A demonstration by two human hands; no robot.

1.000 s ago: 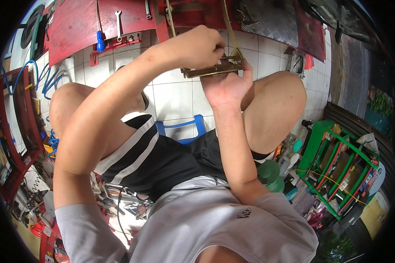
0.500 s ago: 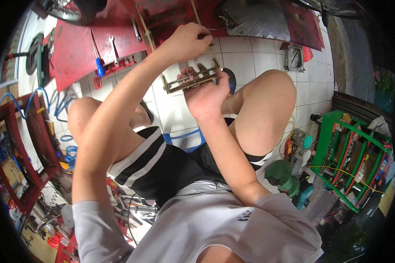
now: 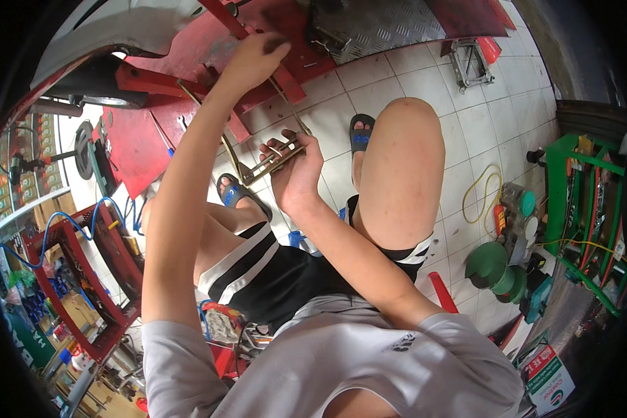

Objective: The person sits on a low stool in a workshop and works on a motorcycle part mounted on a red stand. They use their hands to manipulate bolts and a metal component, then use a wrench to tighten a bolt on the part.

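A brass-coloured metal frame (image 3: 228,150) slants down from the red lift table, with two long side bars and cross rods at its near end. My right hand (image 3: 296,171) grips that near end, palm up, its thumb over one corner and the fingers behind the rods. Farther up, my left hand (image 3: 249,64) reaches across to a red steel beam (image 3: 224,17) above the frame. Its fingers are bent and smeared by motion, so whether they hold anything is unclear. My left forearm covers part of one side bar.
A red lift table (image 3: 129,139) bears a blue-handled screwdriver (image 3: 162,136) and a wrench. Part of a vehicle (image 3: 111,35) overhangs at upper left. A red rack (image 3: 83,285) stands left; a green rack (image 3: 571,188) and green bowls (image 3: 486,265) stand right. White tiles lie below.
My left hand has moved up and left, away from the frame's side bar to the red beam. My right hand, still on the frame's end, sits lower in view, and the view has shifted.
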